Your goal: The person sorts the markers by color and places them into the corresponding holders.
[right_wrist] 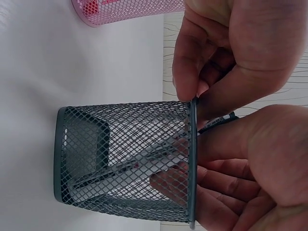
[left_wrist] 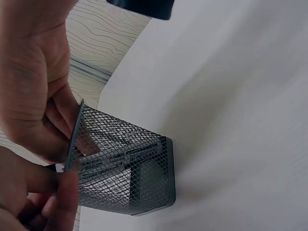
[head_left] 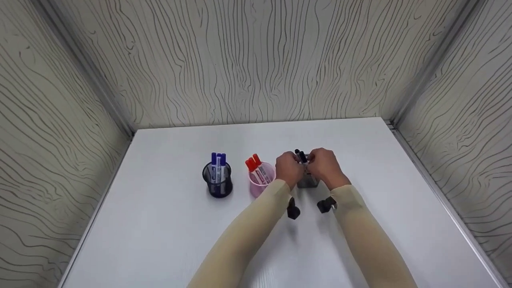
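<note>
My left hand pinches the rim of a grey mesh pen holder, which stands upright on the table. In the right wrist view the fingers of my right hand reach over the rim into the holder, loosely spread beside the markers. Two black-capped markers lean inside, their caps showing between the hands in the head view. White barrels of the markers are visible through the mesh in the left wrist view. Whether the right fingertips touch a marker is hard to see.
Left of the hands stands a pink mesh cup with several red markers. Farther left, a black mesh cup carries blue markers. The white table is bordered by wood-patterned panels.
</note>
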`<state>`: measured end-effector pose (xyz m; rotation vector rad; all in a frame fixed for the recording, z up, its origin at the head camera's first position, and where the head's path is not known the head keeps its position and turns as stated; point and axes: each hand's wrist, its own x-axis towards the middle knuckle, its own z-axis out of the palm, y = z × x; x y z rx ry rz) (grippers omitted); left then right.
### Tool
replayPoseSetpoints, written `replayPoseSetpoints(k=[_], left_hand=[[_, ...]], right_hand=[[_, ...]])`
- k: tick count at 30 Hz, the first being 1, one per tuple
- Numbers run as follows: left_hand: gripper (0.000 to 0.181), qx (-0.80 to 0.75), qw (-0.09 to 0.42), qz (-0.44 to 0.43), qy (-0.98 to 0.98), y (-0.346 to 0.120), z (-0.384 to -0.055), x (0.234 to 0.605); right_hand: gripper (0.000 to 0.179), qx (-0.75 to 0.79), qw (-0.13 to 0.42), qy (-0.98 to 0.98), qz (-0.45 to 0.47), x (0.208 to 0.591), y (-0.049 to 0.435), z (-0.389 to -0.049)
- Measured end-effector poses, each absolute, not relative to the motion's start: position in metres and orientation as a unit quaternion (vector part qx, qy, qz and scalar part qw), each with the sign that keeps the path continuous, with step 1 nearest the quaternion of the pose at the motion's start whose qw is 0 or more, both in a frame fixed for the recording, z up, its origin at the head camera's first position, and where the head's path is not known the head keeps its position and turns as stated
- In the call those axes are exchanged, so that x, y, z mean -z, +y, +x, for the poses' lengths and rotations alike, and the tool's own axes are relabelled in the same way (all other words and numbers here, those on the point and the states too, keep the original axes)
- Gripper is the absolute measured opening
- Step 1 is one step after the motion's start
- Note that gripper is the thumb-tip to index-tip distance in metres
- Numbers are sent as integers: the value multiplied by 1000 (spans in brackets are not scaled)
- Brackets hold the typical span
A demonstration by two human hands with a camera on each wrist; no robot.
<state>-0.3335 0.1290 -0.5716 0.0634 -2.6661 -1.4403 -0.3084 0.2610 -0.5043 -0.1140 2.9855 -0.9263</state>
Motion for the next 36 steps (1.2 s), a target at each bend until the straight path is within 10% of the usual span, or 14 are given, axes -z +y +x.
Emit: replayPoseSetpoints(k=[28, 36], left_hand=[[23, 454, 38, 17, -890, 135, -343, 564], [19, 407, -49, 8, -912, 124, -320, 487]], right_hand=[[17, 315, -104, 943, 8, 500, 277, -310], [24, 314, -123, 941, 23, 500, 294, -316]])
